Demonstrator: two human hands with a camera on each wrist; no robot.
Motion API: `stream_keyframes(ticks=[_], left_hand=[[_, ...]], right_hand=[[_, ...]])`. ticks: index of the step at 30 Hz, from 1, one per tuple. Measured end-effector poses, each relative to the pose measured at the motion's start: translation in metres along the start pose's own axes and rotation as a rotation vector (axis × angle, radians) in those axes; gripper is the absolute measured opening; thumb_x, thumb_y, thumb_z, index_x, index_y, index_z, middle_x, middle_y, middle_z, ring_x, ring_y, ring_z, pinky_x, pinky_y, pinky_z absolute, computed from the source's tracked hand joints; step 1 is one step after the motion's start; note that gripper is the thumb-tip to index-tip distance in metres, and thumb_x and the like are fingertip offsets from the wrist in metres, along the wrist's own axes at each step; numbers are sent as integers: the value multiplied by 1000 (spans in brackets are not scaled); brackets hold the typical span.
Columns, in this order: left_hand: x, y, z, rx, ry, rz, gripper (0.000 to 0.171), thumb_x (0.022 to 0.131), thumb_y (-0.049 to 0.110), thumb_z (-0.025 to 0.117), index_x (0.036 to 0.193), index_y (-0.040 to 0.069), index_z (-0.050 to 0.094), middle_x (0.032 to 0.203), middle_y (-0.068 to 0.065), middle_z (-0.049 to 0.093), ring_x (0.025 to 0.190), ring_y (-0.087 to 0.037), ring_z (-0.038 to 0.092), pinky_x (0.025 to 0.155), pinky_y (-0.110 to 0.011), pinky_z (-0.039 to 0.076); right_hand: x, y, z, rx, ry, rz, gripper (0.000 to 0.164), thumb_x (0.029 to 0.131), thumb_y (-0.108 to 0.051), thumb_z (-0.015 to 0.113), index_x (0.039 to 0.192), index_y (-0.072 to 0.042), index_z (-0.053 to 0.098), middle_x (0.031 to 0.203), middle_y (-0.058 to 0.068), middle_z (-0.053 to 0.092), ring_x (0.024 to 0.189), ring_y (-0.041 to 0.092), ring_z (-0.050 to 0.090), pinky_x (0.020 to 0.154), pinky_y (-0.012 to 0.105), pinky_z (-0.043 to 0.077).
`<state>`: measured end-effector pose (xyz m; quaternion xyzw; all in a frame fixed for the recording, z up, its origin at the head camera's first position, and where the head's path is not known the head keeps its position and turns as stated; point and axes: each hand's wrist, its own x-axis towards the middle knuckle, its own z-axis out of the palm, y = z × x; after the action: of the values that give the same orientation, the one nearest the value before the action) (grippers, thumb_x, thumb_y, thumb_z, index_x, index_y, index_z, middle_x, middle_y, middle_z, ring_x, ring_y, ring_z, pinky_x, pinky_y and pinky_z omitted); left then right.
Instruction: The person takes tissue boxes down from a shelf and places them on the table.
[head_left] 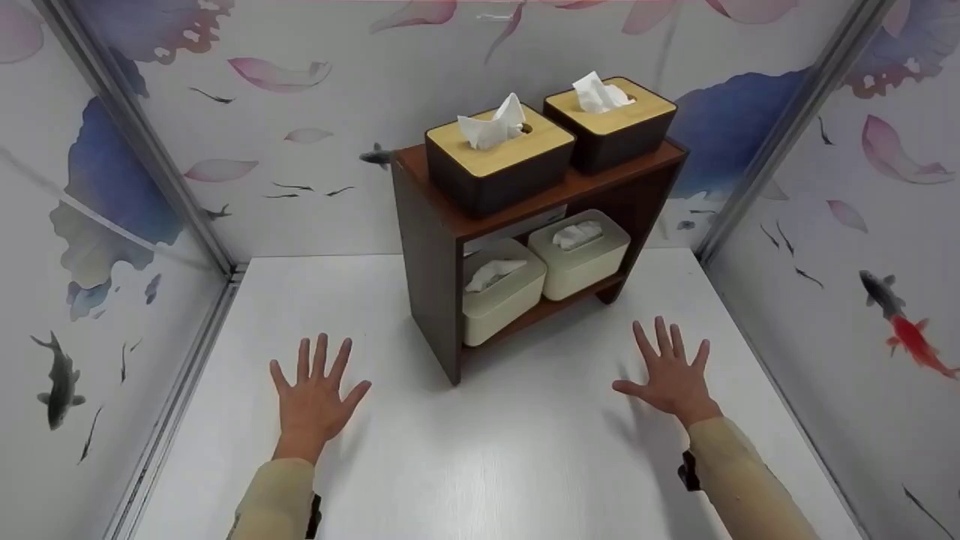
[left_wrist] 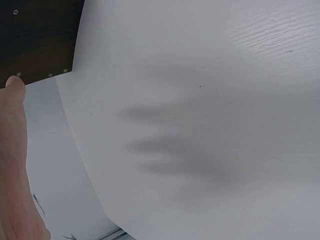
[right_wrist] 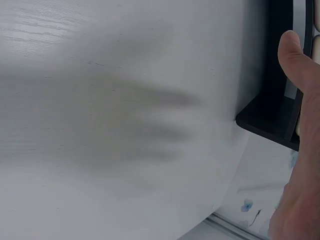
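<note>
My left hand (head_left: 311,405) is spread with straight fingers above the white tabletop, left of a brown wooden shelf (head_left: 431,270). To the shelf's right my right hand (head_left: 675,382) is spread the same way. Neither hand holds or touches anything. Two dark tissue boxes with light wooden lids, a left one (head_left: 502,172) and a right one (head_left: 619,139), stand on the shelf's top. Inside, on the lower board, sit two cream tissue boxes, one left (head_left: 506,304) and one right (head_left: 585,262). White tissue pokes out of each box. In both wrist views, hand shadows fall on the tabletop.
The white tabletop (head_left: 480,465) is bounded by a back wall panel (head_left: 315,202) and side panels printed with fish and petals. Metal frame rails (head_left: 176,375) run along its sides. The shelf stands at an angle near the back wall.
</note>
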<state>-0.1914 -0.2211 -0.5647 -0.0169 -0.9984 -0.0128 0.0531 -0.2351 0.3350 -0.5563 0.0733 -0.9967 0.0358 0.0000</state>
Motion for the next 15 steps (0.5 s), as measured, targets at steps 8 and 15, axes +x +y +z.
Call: stream_keyframes(ticks=[8,15], left_hand=[[5,9,-21,16,59,29,78,93,67,41,157,29,19,165,-12,13,152,-36,9,113,-75,3],[14,32,-52,38,81,71,82,91,56,56,157,26,18,164,-14,14,152,-36,11,114,-74,8]], right_hand=[[3,-1,-8,-17,2,-28,109,77,-78,56,158,-18,15,163,23,4,149,48,6,106,81,-6],[8,-9,-23,-12,9,-75,105,80,-72,60,157,-16,17,163,23,7,149,46,8,109,77,-7]])
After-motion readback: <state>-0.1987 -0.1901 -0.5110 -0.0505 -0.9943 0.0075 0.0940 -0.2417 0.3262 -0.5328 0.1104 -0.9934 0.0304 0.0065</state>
